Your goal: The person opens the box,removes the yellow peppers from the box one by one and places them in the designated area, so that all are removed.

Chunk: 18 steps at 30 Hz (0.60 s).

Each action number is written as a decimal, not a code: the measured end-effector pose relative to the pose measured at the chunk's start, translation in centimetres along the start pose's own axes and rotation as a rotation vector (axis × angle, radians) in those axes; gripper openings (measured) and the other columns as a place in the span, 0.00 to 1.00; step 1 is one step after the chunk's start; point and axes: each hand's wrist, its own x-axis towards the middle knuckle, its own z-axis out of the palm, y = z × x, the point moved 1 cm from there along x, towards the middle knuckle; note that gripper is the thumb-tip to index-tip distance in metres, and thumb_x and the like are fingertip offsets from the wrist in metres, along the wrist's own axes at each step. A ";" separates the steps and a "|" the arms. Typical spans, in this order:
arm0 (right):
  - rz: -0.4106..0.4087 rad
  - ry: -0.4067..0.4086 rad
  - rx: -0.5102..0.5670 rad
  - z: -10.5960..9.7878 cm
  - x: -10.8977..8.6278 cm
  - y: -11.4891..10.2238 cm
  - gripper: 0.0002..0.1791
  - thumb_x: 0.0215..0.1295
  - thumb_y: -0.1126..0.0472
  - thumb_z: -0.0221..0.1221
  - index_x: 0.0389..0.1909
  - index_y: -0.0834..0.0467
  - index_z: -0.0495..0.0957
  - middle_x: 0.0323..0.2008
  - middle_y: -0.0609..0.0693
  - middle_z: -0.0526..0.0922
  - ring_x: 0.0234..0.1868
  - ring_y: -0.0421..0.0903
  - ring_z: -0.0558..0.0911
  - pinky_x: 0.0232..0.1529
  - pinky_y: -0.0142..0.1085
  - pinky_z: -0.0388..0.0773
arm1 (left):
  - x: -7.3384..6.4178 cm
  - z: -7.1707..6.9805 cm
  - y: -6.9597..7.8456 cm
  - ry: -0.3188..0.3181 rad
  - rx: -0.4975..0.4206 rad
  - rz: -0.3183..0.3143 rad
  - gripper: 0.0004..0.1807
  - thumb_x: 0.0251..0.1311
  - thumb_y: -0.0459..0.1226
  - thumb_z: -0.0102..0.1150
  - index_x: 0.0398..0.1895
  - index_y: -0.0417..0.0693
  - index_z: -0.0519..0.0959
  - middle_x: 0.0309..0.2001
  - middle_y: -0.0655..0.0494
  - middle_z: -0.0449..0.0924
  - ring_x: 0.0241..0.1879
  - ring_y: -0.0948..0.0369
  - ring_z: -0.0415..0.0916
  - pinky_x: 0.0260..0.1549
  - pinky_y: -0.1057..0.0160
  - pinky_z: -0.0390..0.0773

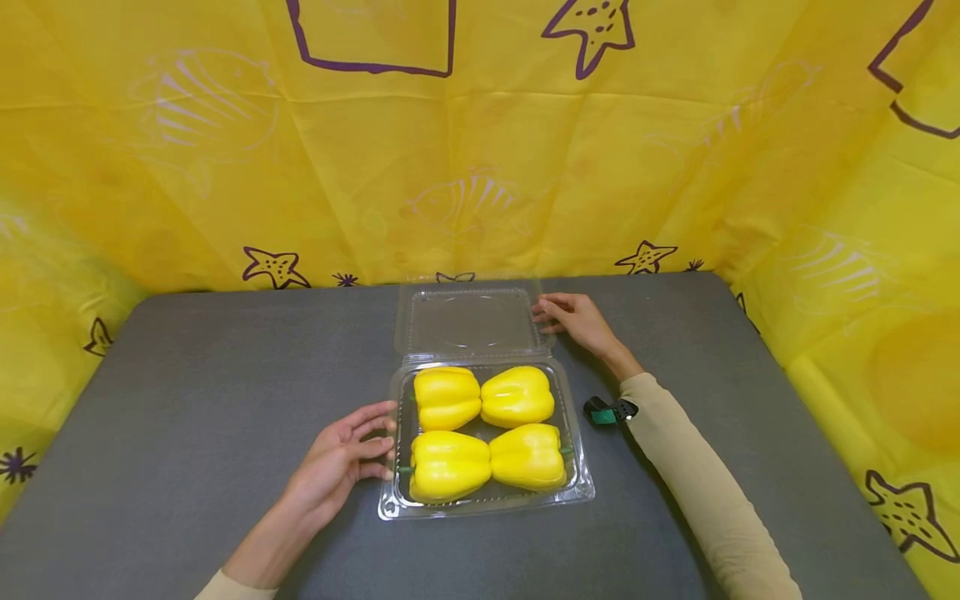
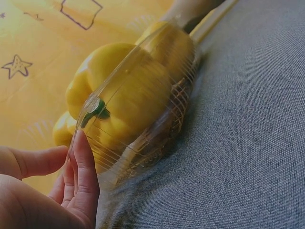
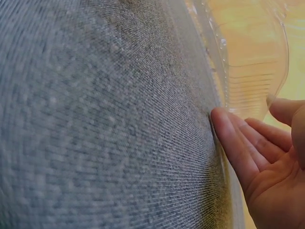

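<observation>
A clear plastic clamshell container (image 1: 487, 508) lies opened out on the grey table. Its lid (image 1: 472, 323) is folded back towards the far edge. Inside the base sit several yellow bell peppers (image 1: 450, 467), some with green stems showing. My left hand (image 1: 337, 458) pinches the base's left rim between thumb and fingers; the left wrist view shows the rim between them, beside a bell pepper (image 2: 119, 90). At the lid's right edge, my right hand (image 1: 581, 321) holds the thin plastic, its thumb on the rim and its fingers (image 3: 238, 143) low against the table side.
The grey table (image 1: 225, 375) extends around the container on all sides. A yellow cloth (image 1: 487, 142) printed with fish and starfish hangs behind and along the sides. A black strap with a green patch (image 1: 603, 414) is at the right wrist.
</observation>
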 end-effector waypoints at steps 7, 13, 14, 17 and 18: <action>0.006 0.002 -0.035 -0.1 -0.1 -0.1 0.21 0.75 0.63 0.50 0.61 0.72 0.71 0.53 0.69 0.79 0.52 0.63 0.81 0.39 0.35 0.85 | 0.0 0.1 0.1 0.011 0.007 -0.008 0.31 0.60 0.22 0.53 0.68 0.32 0.62 0.45 0.52 0.74 0.33 0.61 0.75 0.29 0.61 0.84; 0.011 -0.010 -0.043 -0.4 -0.1 0.0 0.22 0.76 0.61 0.50 0.62 0.72 0.70 0.53 0.69 0.79 0.51 0.63 0.81 0.39 0.35 0.85 | -0.1 0.1 0.3 0.030 0.019 -0.016 0.31 0.61 0.23 0.54 0.69 0.33 0.62 0.45 0.52 0.75 0.34 0.60 0.75 0.30 0.61 0.84; 0.010 -0.011 -0.046 -0.4 -0.2 0.0 0.23 0.76 0.60 0.49 0.62 0.72 0.70 0.53 0.69 0.79 0.51 0.63 0.81 0.39 0.35 0.85 | -0.1 0.1 0.3 0.032 0.020 -0.018 0.31 0.61 0.23 0.54 0.69 0.33 0.62 0.45 0.52 0.75 0.34 0.60 0.75 0.30 0.61 0.84; 0.009 -0.010 -0.058 -0.5 -0.3 -0.1 0.23 0.76 0.59 0.49 0.62 0.73 0.70 0.53 0.69 0.79 0.51 0.63 0.81 0.38 0.35 0.85 | -0.1 0.1 0.3 0.040 0.020 -0.025 0.30 0.61 0.23 0.53 0.69 0.33 0.62 0.45 0.52 0.75 0.34 0.59 0.75 0.30 0.61 0.84; 0.007 -0.010 -0.063 -0.5 -0.3 -0.2 0.23 0.76 0.59 0.49 0.61 0.73 0.70 0.53 0.69 0.79 0.51 0.63 0.81 0.38 0.35 0.85 | -0.1 0.1 0.4 0.042 0.021 -0.029 0.30 0.61 0.23 0.53 0.69 0.33 0.62 0.45 0.52 0.75 0.34 0.59 0.75 0.30 0.61 0.84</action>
